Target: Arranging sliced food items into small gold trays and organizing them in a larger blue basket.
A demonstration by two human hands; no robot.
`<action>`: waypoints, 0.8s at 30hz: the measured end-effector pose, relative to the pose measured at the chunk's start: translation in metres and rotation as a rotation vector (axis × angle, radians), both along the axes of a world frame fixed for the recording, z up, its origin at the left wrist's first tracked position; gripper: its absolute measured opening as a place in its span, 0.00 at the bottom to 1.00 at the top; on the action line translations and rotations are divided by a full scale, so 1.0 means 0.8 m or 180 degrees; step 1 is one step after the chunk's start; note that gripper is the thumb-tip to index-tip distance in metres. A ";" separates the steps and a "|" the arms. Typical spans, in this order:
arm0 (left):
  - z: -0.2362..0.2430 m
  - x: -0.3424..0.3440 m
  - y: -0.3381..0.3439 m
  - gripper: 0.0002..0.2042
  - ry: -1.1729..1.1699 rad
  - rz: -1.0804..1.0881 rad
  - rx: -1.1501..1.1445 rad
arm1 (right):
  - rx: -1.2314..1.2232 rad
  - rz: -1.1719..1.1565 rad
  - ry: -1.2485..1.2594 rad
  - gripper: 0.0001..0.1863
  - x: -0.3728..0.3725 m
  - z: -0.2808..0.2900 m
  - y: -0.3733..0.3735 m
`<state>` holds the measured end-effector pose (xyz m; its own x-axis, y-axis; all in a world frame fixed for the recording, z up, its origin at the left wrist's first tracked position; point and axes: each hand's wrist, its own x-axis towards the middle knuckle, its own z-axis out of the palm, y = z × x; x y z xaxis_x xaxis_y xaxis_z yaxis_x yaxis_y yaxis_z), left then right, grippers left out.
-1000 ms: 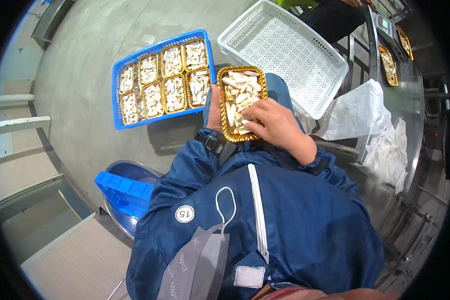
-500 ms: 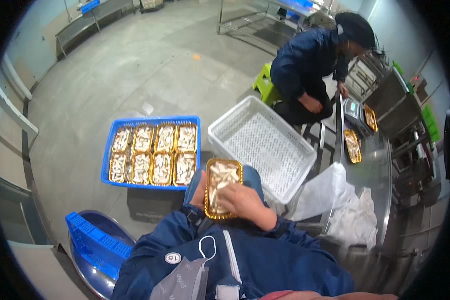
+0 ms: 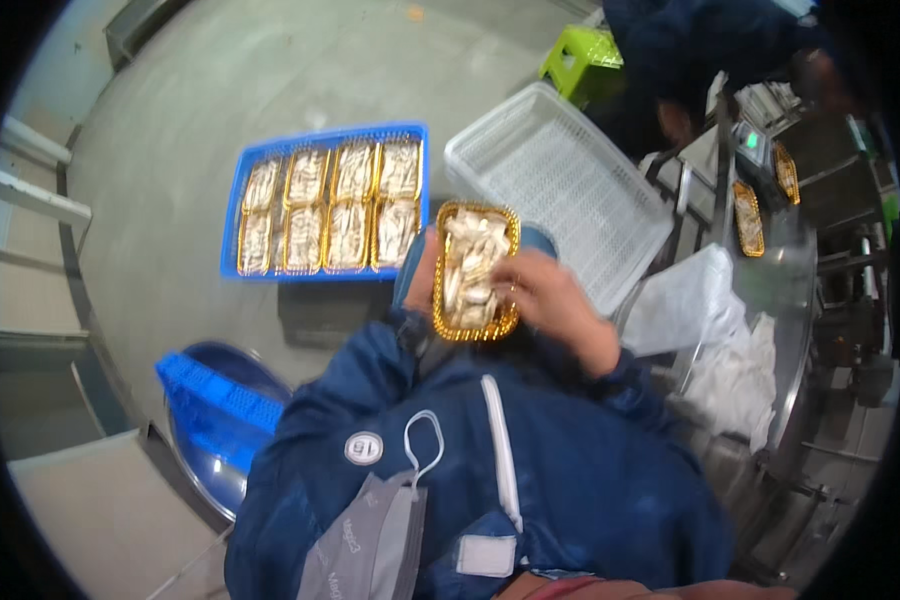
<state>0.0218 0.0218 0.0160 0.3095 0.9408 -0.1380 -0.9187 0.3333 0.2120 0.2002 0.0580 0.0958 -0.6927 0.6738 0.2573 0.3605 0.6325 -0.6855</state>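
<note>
A gold tray (image 3: 476, 333) filled with pale, strip-like food pieces (image 3: 470, 258) is held over my lap. My left hand (image 3: 424, 276) is closed on its left side, with most of the fingers hidden under and behind the tray. Over the tray's right edge, my right hand (image 3: 555, 298) has its fingertips at the pieces. Motion smears those fingers, so I cannot tell whether they pinch a piece. To the left, a blue crate (image 3: 232, 225) holds two rows of similar filled gold trays (image 3: 304, 238).
A white perforated crate (image 3: 580, 185) lies ahead to the right. White plastic bags (image 3: 735, 375) hang by a metal table (image 3: 790, 300), which carries more gold trays (image 3: 748, 220) and a scale (image 3: 753, 143). Beyond are a green stool (image 3: 580, 62) and a co-worker. A blue basket (image 3: 215, 405) rests in a basin (image 3: 195, 455).
The view has shifted, so the scene sits higher in the picture. My right hand has drawn back from the tray's middle toward its right edge. My left hand still holds the tray.
</note>
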 end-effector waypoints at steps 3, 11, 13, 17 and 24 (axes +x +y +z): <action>0.001 0.003 0.004 0.39 -0.0088 -0.0037 0.0392 | 0.0190 -0.0070 0.0217 0.10 -0.020 0.005 0.007; -0.007 -0.001 -0.011 0.36 -0.0326 0.0025 0.0088 | 0.0334 -0.0245 -0.0267 0.09 -0.056 -0.024 -0.012; -0.009 -0.001 -0.011 0.36 -0.0347 0.0017 0.0149 | -0.0038 -0.0378 0.0066 0.09 -0.049 -0.024 -0.008; 0.001 -0.001 -0.007 0.35 -0.0251 0.0032 -0.0034 | 0.0622 -0.0380 -0.0306 0.08 -0.045 -0.028 0.004; -0.012 0.000 -0.003 0.34 -0.0353 0.0014 -0.0105 | 0.0698 -0.0350 -0.0362 0.07 -0.061 -0.040 0.003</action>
